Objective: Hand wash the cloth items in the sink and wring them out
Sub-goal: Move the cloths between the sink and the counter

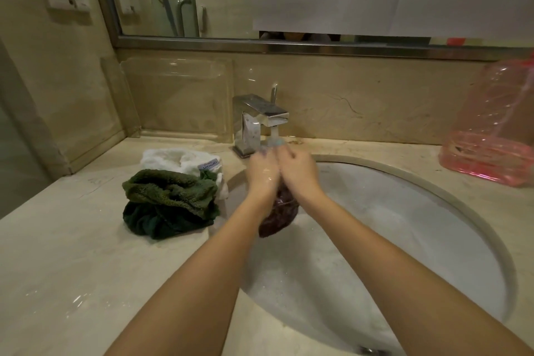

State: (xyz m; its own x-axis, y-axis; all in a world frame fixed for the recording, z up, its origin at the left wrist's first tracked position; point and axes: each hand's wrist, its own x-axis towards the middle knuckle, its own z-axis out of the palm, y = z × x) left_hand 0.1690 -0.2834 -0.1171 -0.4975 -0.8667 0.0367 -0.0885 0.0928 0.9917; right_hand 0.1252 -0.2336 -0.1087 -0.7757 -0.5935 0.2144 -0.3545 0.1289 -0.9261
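Left hand (263, 175) and right hand (299, 173) clench a dark maroon cloth (278, 218) under a running square chrome tap (260, 118); a crumpled dark-green fleecy towel (170, 202) lies on the counter to the left.

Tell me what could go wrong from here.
Water from the chrome square faucet strikes the left hand and right hand gripping the dark maroon cloth near the white sink back rim; it may splash the marble counter. The dark green fleecy towel sits at that rim, so spray could reach it.

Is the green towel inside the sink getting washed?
No, the green towel lies in a heap on the counter, to the left of the sink.
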